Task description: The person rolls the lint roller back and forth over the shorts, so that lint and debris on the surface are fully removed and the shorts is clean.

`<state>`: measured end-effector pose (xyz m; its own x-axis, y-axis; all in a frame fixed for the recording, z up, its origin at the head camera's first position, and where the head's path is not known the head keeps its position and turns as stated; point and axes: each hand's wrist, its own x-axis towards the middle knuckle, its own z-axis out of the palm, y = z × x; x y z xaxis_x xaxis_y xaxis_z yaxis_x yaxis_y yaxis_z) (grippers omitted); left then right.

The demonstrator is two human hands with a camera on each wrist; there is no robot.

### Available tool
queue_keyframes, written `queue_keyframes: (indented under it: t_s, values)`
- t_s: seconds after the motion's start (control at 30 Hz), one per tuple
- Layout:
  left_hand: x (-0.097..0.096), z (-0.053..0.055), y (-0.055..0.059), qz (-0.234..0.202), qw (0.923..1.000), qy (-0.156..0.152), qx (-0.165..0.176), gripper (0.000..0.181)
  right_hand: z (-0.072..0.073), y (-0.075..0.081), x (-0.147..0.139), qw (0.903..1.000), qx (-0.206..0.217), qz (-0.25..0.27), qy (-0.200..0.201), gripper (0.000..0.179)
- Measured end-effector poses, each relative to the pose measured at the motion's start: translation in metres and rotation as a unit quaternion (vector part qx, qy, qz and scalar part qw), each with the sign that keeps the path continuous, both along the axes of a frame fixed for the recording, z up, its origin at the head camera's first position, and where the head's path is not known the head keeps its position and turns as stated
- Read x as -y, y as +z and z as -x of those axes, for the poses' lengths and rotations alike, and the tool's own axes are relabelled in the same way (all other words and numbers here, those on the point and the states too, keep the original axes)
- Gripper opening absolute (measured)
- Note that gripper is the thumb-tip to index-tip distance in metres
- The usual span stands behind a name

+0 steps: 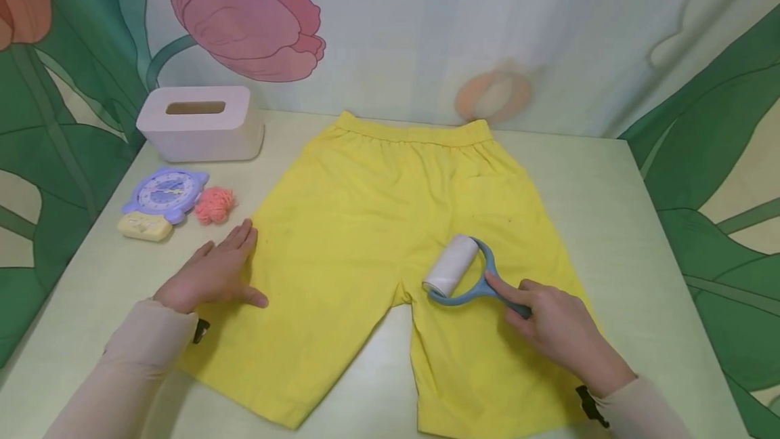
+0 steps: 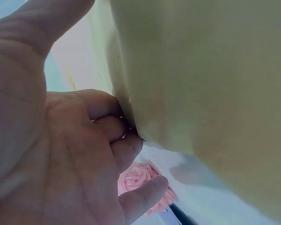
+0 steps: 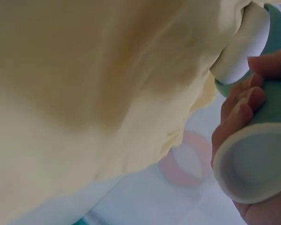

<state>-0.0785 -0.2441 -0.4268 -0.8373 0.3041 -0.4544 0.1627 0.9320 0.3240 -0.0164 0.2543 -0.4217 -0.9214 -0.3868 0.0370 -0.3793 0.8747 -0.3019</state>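
Yellow shorts (image 1: 341, 222) lie spread on the table, waistband toward the back wall. My right hand (image 1: 557, 324) grips the blue handle of a lint roller (image 1: 452, 266), index finger stretched along it. The white roll rests on the shorts just above the crotch seam; the right wrist view shows the roll (image 3: 246, 44) against the cloth and the handle's hollow end (image 3: 255, 161). With fingers extended, my left hand (image 1: 216, 273) rests on the left edge of the shorts, thumb on the fabric. In the left wrist view its fingertips (image 2: 131, 147) meet the cloth's edge.
At the back left stands a pale pink tissue box (image 1: 201, 124). In front of it lie a purple toy clock (image 1: 163, 192), a small yellow block-like item (image 1: 145, 227) and a pink yarn ball (image 1: 214, 205). A flower-printed curtain (image 1: 390, 32) hangs behind the table.
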Motion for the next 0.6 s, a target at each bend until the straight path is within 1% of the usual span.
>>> queue_keyframes:
  t_s: [0.13,0.23,0.33,0.47,0.53,0.6]
  values:
    - [-0.001,0.000,0.001,-0.005,1.0000,0.001,-0.002,0.129,-0.013,0.003,-0.021,0.9998,0.010,-0.001,-0.016,0.055]
    - [-0.002,0.000,0.002,-0.009,0.9999,0.005,0.001,0.130,-0.026,0.001,-0.040,0.9993,0.013,0.002,-0.035,0.057]
    - [-0.003,-0.001,0.001,-0.010,0.9999,0.008,0.004,0.131,-0.040,-0.004,-0.063,0.9986,0.004,0.006,-0.053,0.061]
    - [-0.004,-0.002,0.003,-0.008,0.9999,0.007,0.005,0.132,-0.059,-0.008,-0.091,0.9980,-0.012,0.027,-0.056,0.064]
    - [-0.004,-0.002,0.004,-0.008,0.9999,0.006,0.006,0.132,-0.068,-0.007,-0.104,0.9972,-0.006,0.039,-0.063,0.064]
    - [-0.005,-0.002,0.005,-0.008,0.9999,0.003,0.007,0.132,-0.076,-0.005,-0.115,0.9964,0.006,0.041,-0.074,0.064]
